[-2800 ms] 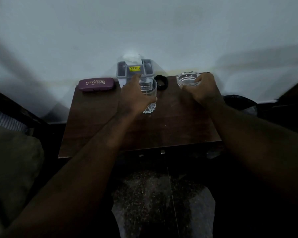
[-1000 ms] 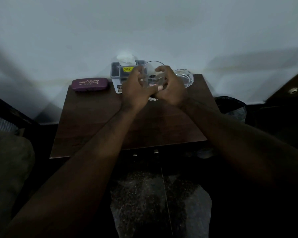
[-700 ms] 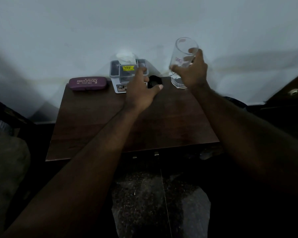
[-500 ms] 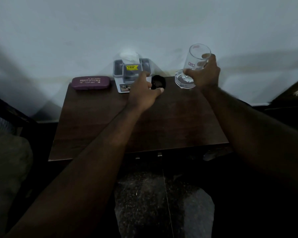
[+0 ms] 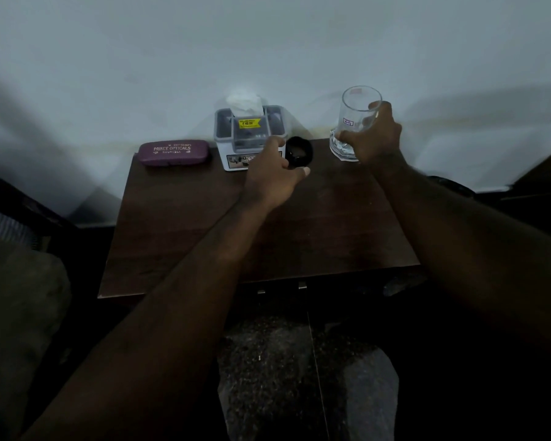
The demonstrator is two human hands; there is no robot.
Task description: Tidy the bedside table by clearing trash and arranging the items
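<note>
**Glass at the back right corner, small black dish under the left fingers**

The right hand (image 5: 374,138) is wrapped around a tall clear drinking glass (image 5: 358,113) with a small sticker on its side; fingers curl round the far side and the thumb presses the near side, so the grip is closed on it; the glass stands upright above a clear, thick-walled glass ashtray (image 5: 341,149) at the back right corner of the dark brown wooden bedside table (image 5: 178,237); whether the glass base rests in the ashtray or hangs just over it cannot be told.

The left hand (image 5: 272,176) lies palm down near the back middle of the table; its fingers are loosely curled against the near edge of a small round black dish (image 5: 299,151), the thumb just in front of it; whether they actually pinch it cannot be told.

Just left of the dish, touching the hand's knuckles, stands a white and grey tissue box (image 5: 247,138) with a yellow price sticker and a white tissue sticking up; further left, apart from it, lies a maroon oblong spectacle case (image 5: 174,152) with pale lettering, along the back edge by the pale wall (image 5: 268,43).
</note>
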